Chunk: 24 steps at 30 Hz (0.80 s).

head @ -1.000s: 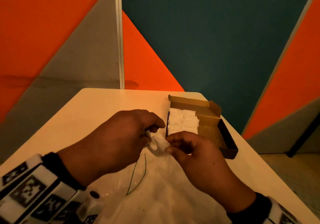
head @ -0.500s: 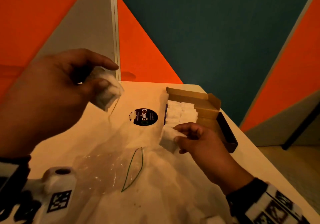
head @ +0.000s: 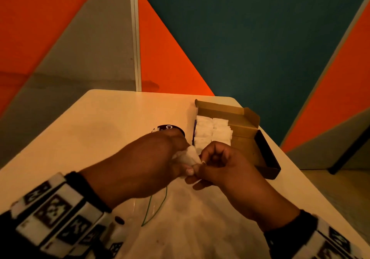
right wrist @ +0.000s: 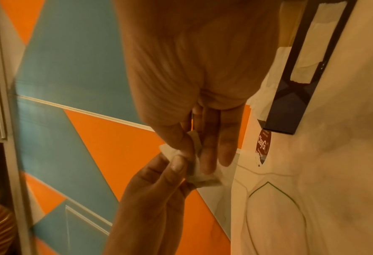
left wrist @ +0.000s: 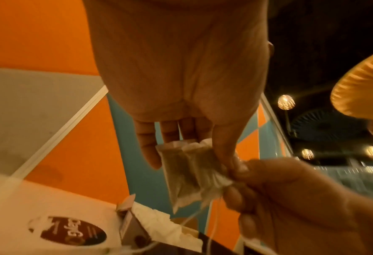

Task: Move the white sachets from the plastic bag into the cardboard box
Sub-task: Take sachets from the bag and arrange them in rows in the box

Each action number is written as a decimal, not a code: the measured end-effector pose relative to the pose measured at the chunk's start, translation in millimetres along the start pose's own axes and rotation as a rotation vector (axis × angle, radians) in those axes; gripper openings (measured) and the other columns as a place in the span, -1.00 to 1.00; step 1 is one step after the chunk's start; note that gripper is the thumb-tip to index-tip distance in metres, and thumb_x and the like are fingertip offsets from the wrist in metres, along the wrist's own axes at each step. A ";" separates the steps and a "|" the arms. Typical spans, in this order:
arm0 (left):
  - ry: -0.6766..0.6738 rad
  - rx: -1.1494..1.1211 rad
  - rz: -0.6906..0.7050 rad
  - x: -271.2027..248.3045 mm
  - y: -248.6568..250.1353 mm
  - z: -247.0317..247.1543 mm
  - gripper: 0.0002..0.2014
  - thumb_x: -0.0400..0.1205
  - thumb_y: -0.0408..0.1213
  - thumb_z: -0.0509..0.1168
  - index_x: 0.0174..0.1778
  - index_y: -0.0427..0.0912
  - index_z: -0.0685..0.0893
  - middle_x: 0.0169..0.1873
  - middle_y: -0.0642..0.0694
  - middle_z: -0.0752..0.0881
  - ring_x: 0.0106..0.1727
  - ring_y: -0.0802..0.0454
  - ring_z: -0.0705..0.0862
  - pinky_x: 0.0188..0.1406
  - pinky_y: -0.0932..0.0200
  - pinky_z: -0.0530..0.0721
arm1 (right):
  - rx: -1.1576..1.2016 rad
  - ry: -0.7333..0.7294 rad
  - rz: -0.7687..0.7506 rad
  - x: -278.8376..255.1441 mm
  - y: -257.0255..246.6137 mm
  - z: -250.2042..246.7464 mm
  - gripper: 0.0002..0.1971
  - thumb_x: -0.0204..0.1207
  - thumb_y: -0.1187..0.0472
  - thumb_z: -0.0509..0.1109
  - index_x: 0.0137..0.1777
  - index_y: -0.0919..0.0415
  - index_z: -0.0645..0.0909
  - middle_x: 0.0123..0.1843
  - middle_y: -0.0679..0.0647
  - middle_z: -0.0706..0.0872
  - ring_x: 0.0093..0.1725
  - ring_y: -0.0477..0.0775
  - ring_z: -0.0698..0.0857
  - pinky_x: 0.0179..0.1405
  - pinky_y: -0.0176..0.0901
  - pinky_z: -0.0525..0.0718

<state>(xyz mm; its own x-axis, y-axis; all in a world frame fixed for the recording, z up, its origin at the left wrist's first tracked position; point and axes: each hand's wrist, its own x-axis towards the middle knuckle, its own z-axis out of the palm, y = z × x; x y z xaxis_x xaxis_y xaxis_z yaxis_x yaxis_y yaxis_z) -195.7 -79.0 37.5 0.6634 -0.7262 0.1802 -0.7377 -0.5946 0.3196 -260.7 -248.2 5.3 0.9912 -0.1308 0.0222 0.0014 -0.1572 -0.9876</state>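
My left hand (head: 185, 163) and right hand (head: 201, 163) meet above the table's middle, just in front of the cardboard box (head: 248, 138). The left hand holds a small bunch of white sachets (head: 189, 155) between thumb and fingers; in the left wrist view the bunch of sachets (left wrist: 187, 174) hangs below the palm with thin strings trailing. The right hand (left wrist: 238, 172) pinches the bunch's corner, and the right wrist view shows that sachet (right wrist: 195, 151) between thumb and fingers. Several white sachets (head: 212, 130) lie in rows in the box's left half. The clear plastic bag (head: 186, 224) lies flat under my hands.
A round black sticker (head: 170, 128) on the bag shows behind my left hand. A thin green line (head: 154, 210) runs across the bag. The box's right half (head: 246, 148) is bare cardboard. Orange, grey and teal wall panels stand close behind the table.
Half a second ago my left hand was raised high at the left with sachets. It has come down to the right hand, and both now grip the bunch in front of the box.
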 end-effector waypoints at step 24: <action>0.322 -1.289 -0.189 -23.8 9.8 19.7 -0.75 0.40 -0.21 0.43 -0.14 -0.29 0.87 -0.17 -0.27 0.86 -0.13 -0.13 0.83 -0.10 0.15 0.78 | -0.055 0.071 -0.061 -32.9 -8.2 9.0 -0.83 0.51 0.22 0.47 -0.17 -0.10 0.80 -0.21 -0.05 0.85 -0.21 -0.01 0.81 -0.21 -0.10 0.83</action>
<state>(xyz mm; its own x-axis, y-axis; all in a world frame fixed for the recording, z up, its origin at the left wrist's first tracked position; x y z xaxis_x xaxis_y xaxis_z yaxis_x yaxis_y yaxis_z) -221.2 -74.3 18.1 0.8726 -0.4504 0.1890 -0.1074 0.2004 0.9738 -292.1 -233.9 11.3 0.9776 -0.1881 0.0949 0.0523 -0.2198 -0.9741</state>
